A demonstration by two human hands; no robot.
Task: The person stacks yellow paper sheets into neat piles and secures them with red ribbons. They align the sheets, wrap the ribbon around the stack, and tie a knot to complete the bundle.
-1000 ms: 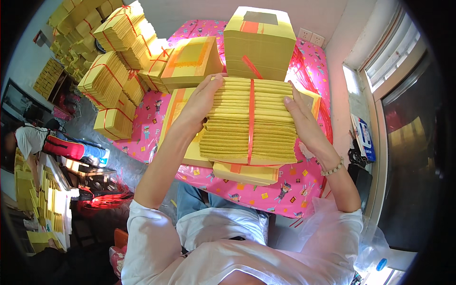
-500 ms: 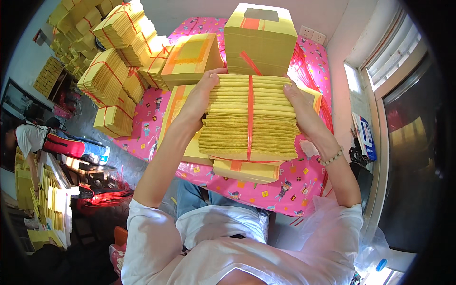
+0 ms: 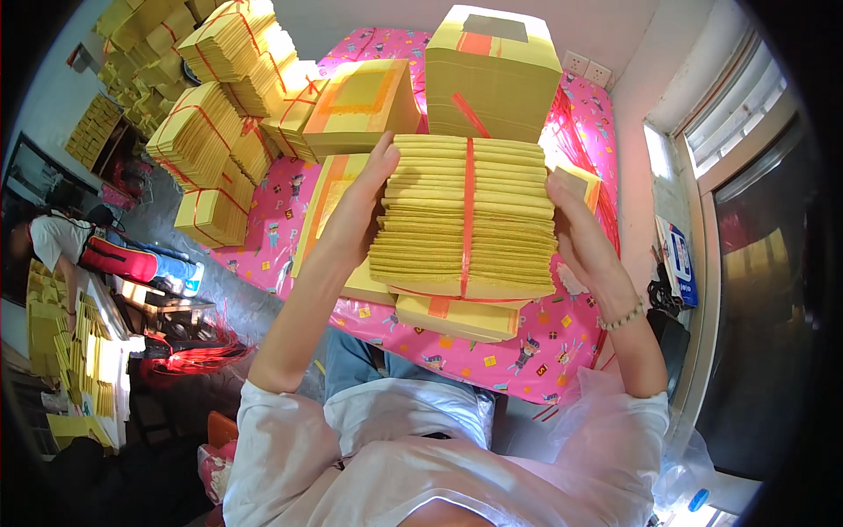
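A thick bundle of folded yellow paper is between my hands, its layered edges turned toward me. One red strap runs up its middle. My left hand grips the bundle's left side, and my right hand presses on its right side; some fingers are hidden behind it. Beneath lies a flatter yellow stack with an orange-red strip, near the table's front edge. Just behind the bundle stands a tall block of yellow paper with a red strip down its front.
A pink patterned cloth covers the table. Strapped yellow bundles pile up at its left, beside a lower yellow block. Loose red straps trail at the right, near a window. Another person bends over paper stacks at far left.
The hands and bundle stay nearly in place. My right hand's thumb has slid slightly down the bundle's right side. The whole view has shifted a little.
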